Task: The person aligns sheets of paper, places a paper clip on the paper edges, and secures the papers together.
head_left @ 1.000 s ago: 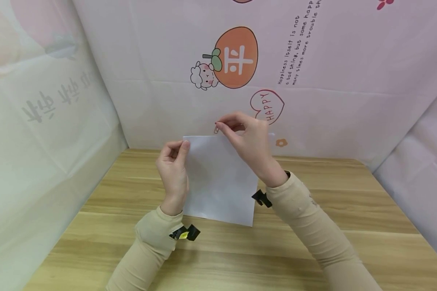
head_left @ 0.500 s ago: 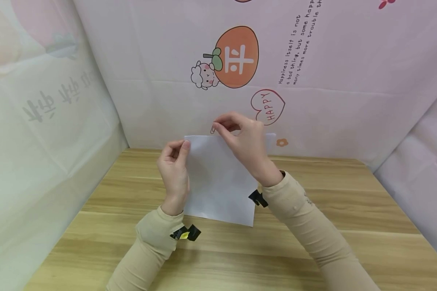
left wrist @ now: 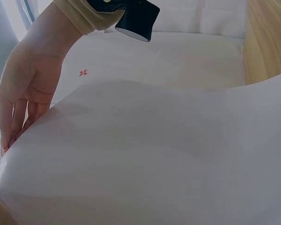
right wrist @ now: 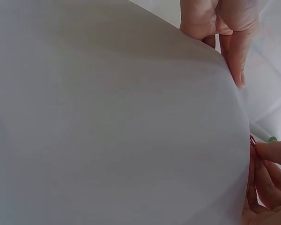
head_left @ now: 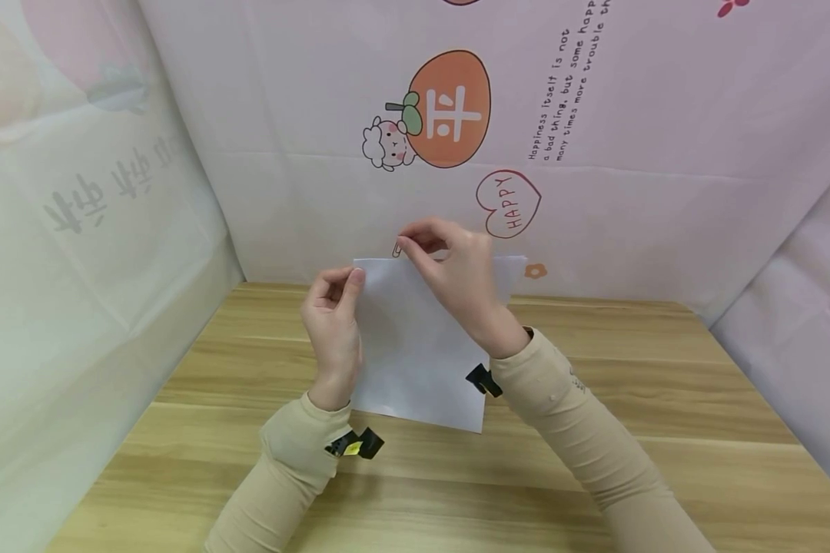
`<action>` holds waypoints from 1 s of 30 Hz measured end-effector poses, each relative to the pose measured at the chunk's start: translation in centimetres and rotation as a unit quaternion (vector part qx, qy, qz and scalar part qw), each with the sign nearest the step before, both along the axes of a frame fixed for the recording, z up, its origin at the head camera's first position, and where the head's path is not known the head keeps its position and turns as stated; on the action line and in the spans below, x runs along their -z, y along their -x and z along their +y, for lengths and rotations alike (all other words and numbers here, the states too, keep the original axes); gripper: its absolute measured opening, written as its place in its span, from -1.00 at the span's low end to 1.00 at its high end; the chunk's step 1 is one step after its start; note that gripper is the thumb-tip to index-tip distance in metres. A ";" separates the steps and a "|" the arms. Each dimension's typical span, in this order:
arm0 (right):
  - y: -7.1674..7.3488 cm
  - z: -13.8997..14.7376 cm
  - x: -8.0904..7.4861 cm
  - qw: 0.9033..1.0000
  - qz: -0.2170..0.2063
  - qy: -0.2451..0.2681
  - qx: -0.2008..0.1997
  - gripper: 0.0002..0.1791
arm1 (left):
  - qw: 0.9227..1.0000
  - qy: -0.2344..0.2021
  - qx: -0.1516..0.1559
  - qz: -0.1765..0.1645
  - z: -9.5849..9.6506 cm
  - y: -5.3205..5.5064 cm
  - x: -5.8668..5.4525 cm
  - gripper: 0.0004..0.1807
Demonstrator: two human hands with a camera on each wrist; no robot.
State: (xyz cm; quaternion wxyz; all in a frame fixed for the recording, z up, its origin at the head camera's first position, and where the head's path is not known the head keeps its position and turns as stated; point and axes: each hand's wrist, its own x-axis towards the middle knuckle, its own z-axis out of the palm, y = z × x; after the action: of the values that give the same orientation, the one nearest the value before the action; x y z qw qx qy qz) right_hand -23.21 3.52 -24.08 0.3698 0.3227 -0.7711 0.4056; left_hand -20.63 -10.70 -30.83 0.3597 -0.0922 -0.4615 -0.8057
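Observation:
Between the thumb and fingers of my left hand [head_left: 333, 330] is the upper left corner of a white sheet of paper [head_left: 415, 353], held upright. My right hand [head_left: 466, 276] pinches a small red paper clip [head_left: 396, 248] at the paper's top edge, right of that corner. In the right wrist view the paper clip [right wrist: 252, 140] shows at the right hand's fingertips, close beside the paper's edge, and the left hand [right wrist: 225, 28] grips the same edge farther up. The paper [left wrist: 145, 150] fills most of the left wrist view, with the right hand [left wrist: 33, 79] at its edge.
Beneath the hands is a wood-grain table [head_left: 456, 491]. A white printed cloth [head_left: 304, 115] hangs behind it, and pale cloth walls [head_left: 90, 230] stand at both sides. Each sleeve carries a black wrist camera [head_left: 370, 443].
My right hand has moved left along the paper's top edge and slightly down, bringing the paper clip nearer the left hand. The left hand and paper have shifted only slightly right.

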 end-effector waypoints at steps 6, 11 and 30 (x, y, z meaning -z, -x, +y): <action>0.0 -0.2 0.2 1.000 -0.003 -0.002 0.000 -0.89 | 1.000 -0.002 -0.002 -0.002 0.1 0.1 0.0 -0.95; -0.2 -0.5 0.3 1.000 -0.003 -0.004 0.003 -0.89 | 1.000 -0.003 -0.002 0.000 0.0 0.1 0.1 -0.87; -0.3 -0.9 0.4 1.000 0.004 -0.007 0.002 -0.88 | 1.000 -0.011 0.000 0.005 0.1 0.1 0.1 -0.90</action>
State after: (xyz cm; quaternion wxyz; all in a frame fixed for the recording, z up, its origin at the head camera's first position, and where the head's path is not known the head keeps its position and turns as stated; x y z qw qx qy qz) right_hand -22.91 2.61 -24.46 0.3713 0.3257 -0.7729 0.3983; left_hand -20.78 -10.56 -30.95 0.3631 -0.0920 -0.4511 -0.8100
